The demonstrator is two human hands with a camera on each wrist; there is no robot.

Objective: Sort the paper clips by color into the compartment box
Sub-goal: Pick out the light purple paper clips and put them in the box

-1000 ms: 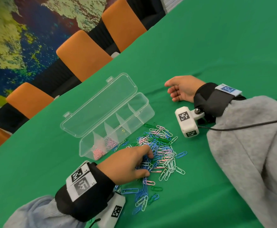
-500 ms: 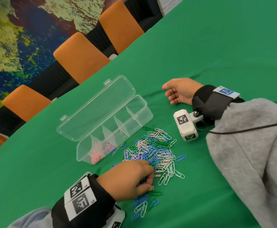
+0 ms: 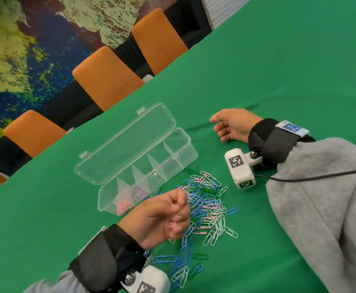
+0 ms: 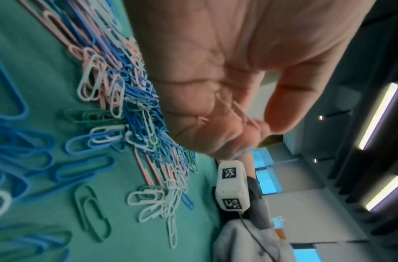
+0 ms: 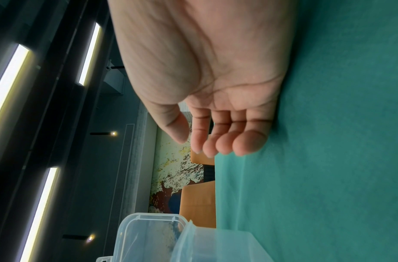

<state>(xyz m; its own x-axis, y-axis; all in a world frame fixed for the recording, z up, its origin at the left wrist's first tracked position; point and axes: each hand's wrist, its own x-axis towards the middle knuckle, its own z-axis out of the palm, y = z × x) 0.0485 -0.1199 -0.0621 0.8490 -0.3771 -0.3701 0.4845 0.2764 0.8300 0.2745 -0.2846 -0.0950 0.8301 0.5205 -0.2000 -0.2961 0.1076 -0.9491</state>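
Observation:
A clear compartment box (image 3: pixel 185 163) lies open on the green table, its lid folded back; pink clips (image 3: pixel 123 206) fill its nearest compartments. In front of it spreads a pile of paper clips (image 3: pixel 206 204) in blue, pink, white and green, seen close up as the pile (image 4: pixel 117 113) in the left wrist view. My left hand (image 3: pixel 173 216) is lifted above the pile's near-left edge, fingers curled, holding a pink clip (image 3: pixel 171 224) against the palm; the clip (image 4: pixel 234 109) shows between thumb and fingers. My right hand (image 3: pixel 232 127) rests on its side on the cloth right of the box, fingers relaxed and holding nothing (image 5: pixel 216 140).
Orange chairs (image 3: pixel 107 79) line the table's far edge before a painted wall. A black cable (image 3: pixel 320 176) runs from the right wrist camera (image 3: pixel 240 170) across the grey sleeve. Loose blue clips (image 3: pixel 179 269) lie near my left wrist. Bare green cloth stretches beyond the right hand.
My left hand has risen off the pile and turned palm-up with a pink clip in its fingers. The right hand has stayed where it lay.

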